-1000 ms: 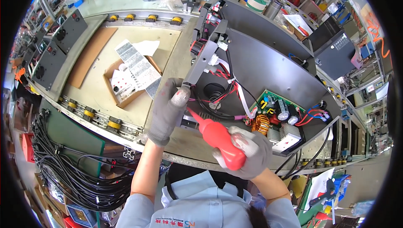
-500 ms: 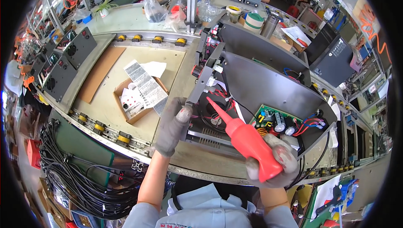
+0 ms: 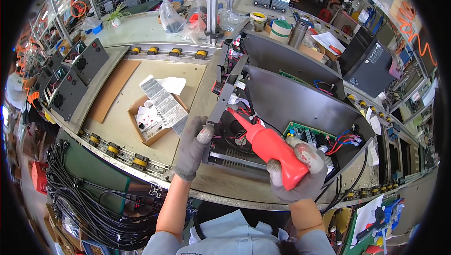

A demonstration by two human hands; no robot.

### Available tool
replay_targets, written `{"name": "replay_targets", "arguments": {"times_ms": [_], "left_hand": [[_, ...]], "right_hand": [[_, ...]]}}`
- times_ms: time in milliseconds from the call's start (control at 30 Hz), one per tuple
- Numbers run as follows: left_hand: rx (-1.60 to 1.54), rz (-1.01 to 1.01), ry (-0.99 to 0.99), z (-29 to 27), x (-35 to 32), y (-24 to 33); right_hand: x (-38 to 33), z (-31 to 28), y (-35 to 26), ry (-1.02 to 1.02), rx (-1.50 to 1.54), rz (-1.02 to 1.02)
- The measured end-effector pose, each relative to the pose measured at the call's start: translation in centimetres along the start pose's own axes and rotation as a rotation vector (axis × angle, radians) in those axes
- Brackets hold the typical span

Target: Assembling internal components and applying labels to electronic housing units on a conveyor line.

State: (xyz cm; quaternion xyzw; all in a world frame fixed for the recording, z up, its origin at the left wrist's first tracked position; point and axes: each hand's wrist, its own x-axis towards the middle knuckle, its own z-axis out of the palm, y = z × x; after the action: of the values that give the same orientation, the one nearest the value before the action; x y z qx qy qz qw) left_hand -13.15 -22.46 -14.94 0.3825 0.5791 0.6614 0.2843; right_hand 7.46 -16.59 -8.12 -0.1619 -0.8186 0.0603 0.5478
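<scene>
My gloved right hand [image 3: 305, 172] is wrapped round a red squeeze bottle [image 3: 277, 151] with a long tapered nozzle. The bottle is tilted, its nozzle pointing up and left. The nozzle tip is over the open dark grey metal case [image 3: 305, 102], close behind the front panel with its wires and white connectors. At the lower corner of that panel, my gloved left hand [image 3: 191, 149] grips the case's edge, thumb on top and fingers partly hidden. Inside the case are a green circuit board [image 3: 300, 130] and red and blue wires [image 3: 346, 138]. Whether the tip touches anything, I cannot tell.
A second grey case [image 3: 291, 50] stands behind the first. On the left are a cardboard box [image 3: 149, 137] of small parts, label sheets [image 3: 162, 102] and cardboard [image 3: 112, 90]. Roller tracks [image 3: 112, 149] edge the bench. Black cables [image 3: 89, 203] hang at lower left. Other people work beyond.
My right hand has brought the red bottle a little up and left, so its nozzle reaches closer to the front panel. My left hand stays at the panel's corner.
</scene>
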Motion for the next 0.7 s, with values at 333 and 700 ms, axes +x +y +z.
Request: {"name": "replay_targets", "arguments": {"times_ms": [333, 700], "left_hand": [[-0.055, -0.036, 0.017, 0.1, -0.5, -0.2], [-0.049, -0.026, -0.018, -0.2, -0.3, -0.5]], "right_hand": [[1.3, -0.1, 1.1, 0.081, -0.074, 0.017], [0.8, -1.6, -0.5, -0.01, 0.041, 0.039]]}}
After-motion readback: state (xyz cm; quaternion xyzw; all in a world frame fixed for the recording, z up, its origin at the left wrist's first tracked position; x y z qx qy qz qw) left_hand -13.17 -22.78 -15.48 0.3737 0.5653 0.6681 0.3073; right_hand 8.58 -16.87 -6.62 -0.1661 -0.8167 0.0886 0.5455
